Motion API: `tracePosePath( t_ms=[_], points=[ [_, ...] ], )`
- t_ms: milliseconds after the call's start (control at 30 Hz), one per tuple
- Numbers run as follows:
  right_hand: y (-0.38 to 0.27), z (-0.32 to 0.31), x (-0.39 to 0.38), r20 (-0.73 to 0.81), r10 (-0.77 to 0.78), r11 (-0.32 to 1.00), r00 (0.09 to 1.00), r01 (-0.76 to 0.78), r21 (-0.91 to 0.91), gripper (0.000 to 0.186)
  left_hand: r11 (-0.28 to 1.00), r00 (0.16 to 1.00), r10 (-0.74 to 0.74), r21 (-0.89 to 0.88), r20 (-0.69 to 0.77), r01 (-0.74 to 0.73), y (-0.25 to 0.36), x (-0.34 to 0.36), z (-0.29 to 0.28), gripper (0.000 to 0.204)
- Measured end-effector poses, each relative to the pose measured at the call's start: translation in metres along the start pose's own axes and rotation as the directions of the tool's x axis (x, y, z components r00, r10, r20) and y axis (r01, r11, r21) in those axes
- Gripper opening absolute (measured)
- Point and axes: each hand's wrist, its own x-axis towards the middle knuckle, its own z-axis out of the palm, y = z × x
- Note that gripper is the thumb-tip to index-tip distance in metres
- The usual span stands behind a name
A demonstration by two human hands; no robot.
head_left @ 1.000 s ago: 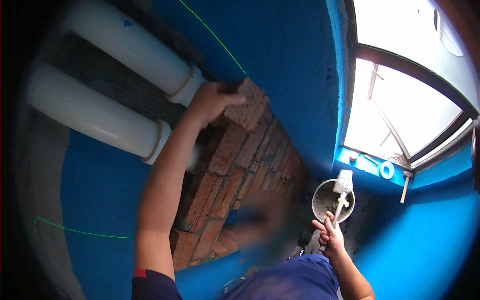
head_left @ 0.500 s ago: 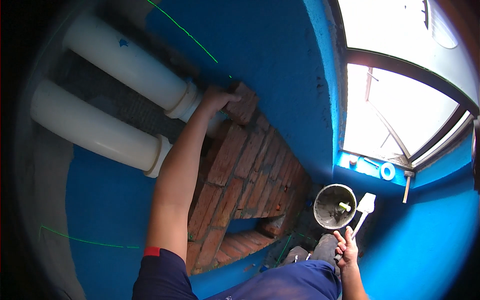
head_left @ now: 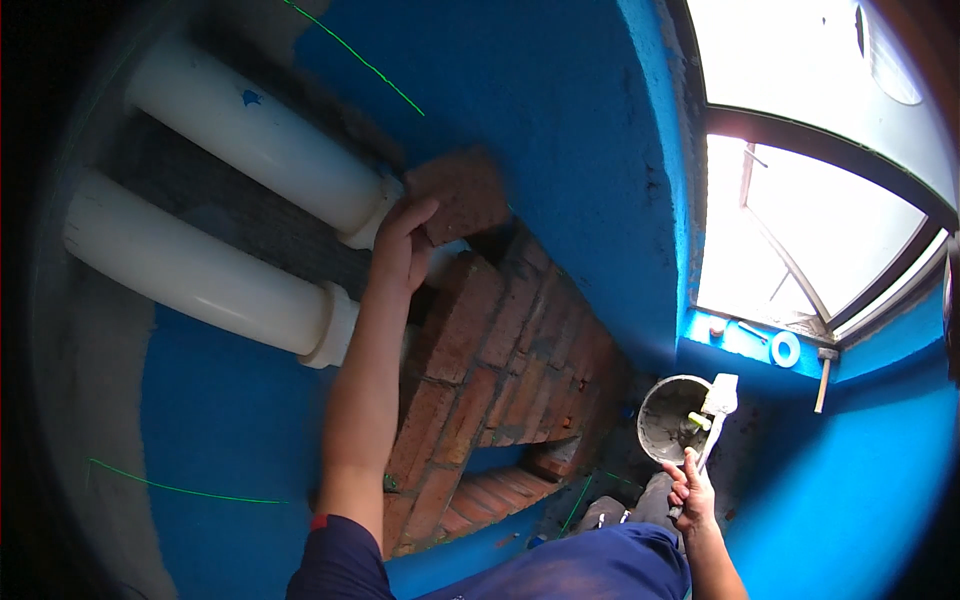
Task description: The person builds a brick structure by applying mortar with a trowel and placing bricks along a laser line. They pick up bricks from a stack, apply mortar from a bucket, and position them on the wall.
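Observation:
My left hand (head_left: 402,238) grips a brick (head_left: 462,192) at the top of the brickwork (head_left: 490,335), close to the blue wall (head_left: 565,150). The brick is tilted, with a broad face in view, and a dark gap shows below it. At the lower right, my right hand (head_left: 692,492) is closed round the handle of a trowel (head_left: 720,394), whose pale, mortar-coated blade points upward. The blade is beside the rim of a bucket (head_left: 652,400) holding grey mortar and a yellow-green handled thing (head_left: 698,421).
Two white pipes (head_left: 265,150) run in from the left behind my left arm. An opening (head_left: 500,458) sits low in the brickwork. On the window ledge are a roll of tape (head_left: 785,349) and a hammer (head_left: 825,378). Green laser lines (head_left: 190,491) cross the walls.
The brick has lifted off the brickwork and tilted, showing a broader face. My left hand has shifted slightly left and down. The trowel blade now overlaps the bucket's edge in view.

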Motion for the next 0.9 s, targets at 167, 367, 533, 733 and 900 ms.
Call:
tracePosePath(
  t_ms=[167, 367, 533, 733, 900],
  points=[
    [0.004, -0.001, 0.01, -0.005, 0.032, 0.999, 0.999, -0.032, -0.007, 0.035, 0.973, 0.995, -0.086, 0.217, 0.042, 0.075, 0.001, -0.016, -0.006, 0.058],
    [0.005, 0.006, 0.009, -0.006, 0.045, 0.997, 0.999, -0.045, -0.057, 0.036, 0.964, 0.988, -0.065, 0.247, -0.142, 0.099, -0.029, -0.009, -0.004, 0.059],
    [0.004, -0.005, 0.011, -0.017, 0.06, 0.997, 0.998, -0.061, -0.051, 0.038, 0.928, 0.977, 0.156, 0.361, -0.148, -0.094, -0.041, 0.014, -0.003, 0.049],
    [0.002, -0.009, 0.013, -0.06, 0.067, 0.996, 0.996, -0.071, -0.054, 0.035, 0.921, 0.967, 0.216, 0.355, -0.132, -0.157, -0.055, 0.018, -0.003, 0.049],
    [0.003, -0.018, 0.018, -0.052, 0.077, 0.996, 0.996, -0.079, -0.037, 0.033, 0.905, 0.956, 0.232, 0.4, -0.177, -0.146, -0.064, 0.015, 0.004, 0.056]
  ],
)
